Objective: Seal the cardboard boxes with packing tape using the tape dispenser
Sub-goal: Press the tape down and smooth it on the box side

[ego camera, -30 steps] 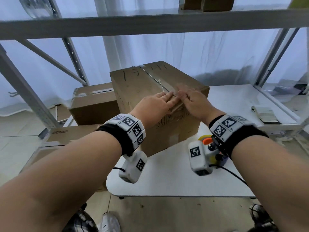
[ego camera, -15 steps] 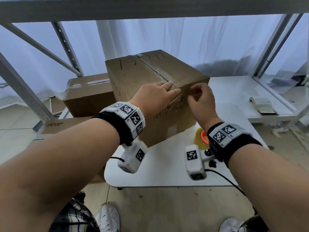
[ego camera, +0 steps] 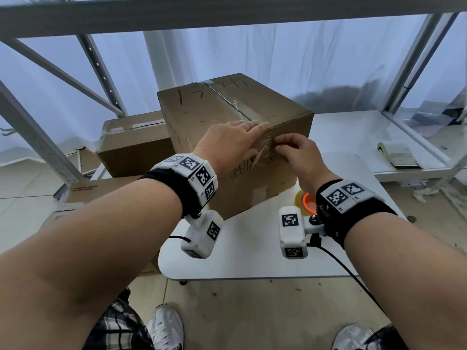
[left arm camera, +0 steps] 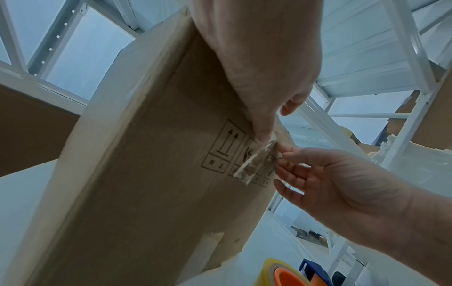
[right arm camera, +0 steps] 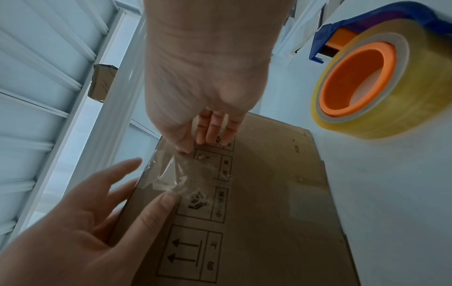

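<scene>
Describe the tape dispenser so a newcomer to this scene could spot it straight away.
Start at the white table and the tall cardboard box both hands are working on. The tape dispenser lies on the tabletop by the box's near right corner, below the right wrist. It alone is colourful: a yellowish clear tape roll, orange core, blue frame.

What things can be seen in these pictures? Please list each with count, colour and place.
box: one, brown, upright on the table, taped along its top seam
tape end: one, clear, wrinkled, hanging loose on the box's near side
tape dispenser: one, blue with orange core and yellowish roll, on the table right of the box
table: one, white
other boxes: at least two, brown, left of the table
shelf frame: grey metal, around the scene
pad: one, on the right shelf
left hand: flat on the box's top edge
right hand: fingers pinching the tape end
</scene>
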`<action>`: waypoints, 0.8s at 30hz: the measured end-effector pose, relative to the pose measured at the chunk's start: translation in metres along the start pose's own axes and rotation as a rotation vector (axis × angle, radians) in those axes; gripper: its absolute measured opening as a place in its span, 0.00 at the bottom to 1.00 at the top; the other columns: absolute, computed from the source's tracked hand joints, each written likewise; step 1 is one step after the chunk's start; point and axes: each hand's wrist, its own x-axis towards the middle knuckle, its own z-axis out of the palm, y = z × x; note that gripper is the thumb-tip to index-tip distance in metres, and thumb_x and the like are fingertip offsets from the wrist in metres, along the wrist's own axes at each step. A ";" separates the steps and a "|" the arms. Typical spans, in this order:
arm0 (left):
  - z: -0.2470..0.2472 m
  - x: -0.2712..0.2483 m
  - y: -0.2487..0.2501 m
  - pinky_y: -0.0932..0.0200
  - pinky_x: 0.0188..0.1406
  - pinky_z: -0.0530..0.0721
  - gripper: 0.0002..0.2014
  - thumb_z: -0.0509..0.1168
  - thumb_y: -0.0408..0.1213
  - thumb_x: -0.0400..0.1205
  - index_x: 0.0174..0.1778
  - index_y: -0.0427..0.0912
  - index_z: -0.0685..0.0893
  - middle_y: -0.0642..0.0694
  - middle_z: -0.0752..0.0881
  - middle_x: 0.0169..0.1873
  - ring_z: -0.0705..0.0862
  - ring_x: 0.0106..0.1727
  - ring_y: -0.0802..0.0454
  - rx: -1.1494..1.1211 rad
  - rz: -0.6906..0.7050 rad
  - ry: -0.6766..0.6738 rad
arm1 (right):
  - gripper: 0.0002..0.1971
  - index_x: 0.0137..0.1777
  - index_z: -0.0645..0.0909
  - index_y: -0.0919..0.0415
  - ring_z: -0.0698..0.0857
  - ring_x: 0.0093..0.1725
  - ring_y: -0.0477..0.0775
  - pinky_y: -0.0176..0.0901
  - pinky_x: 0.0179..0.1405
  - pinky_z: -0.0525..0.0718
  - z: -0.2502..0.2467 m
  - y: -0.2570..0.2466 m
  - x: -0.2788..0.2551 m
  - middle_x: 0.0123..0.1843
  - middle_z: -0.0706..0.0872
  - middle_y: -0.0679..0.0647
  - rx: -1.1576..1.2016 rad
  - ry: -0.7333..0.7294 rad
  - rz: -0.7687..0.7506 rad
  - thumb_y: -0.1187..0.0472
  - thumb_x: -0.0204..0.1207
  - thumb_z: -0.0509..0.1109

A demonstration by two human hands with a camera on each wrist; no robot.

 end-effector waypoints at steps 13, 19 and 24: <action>0.002 -0.001 0.003 0.46 0.63 0.79 0.32 0.53 0.60 0.84 0.83 0.52 0.56 0.49 0.67 0.80 0.69 0.78 0.45 0.028 -0.008 0.013 | 0.29 0.67 0.76 0.60 0.87 0.56 0.63 0.59 0.57 0.85 0.015 0.027 -0.013 0.58 0.87 0.60 0.266 -0.145 0.538 0.37 0.78 0.63; 0.000 -0.006 0.002 0.46 0.62 0.76 0.34 0.60 0.49 0.79 0.82 0.53 0.55 0.41 0.68 0.74 0.72 0.69 0.39 0.147 0.088 -0.060 | 0.15 0.60 0.80 0.65 0.84 0.40 0.58 0.51 0.43 0.88 0.037 0.022 -0.020 0.41 0.81 0.59 0.448 -0.033 0.526 0.54 0.83 0.64; 0.002 0.006 0.015 0.47 0.61 0.73 0.31 0.56 0.45 0.81 0.81 0.48 0.56 0.41 0.71 0.69 0.73 0.65 0.39 0.163 -0.020 -0.028 | 0.10 0.53 0.81 0.64 0.83 0.35 0.55 0.46 0.34 0.86 0.031 0.016 -0.015 0.39 0.80 0.58 0.393 0.013 0.483 0.58 0.83 0.64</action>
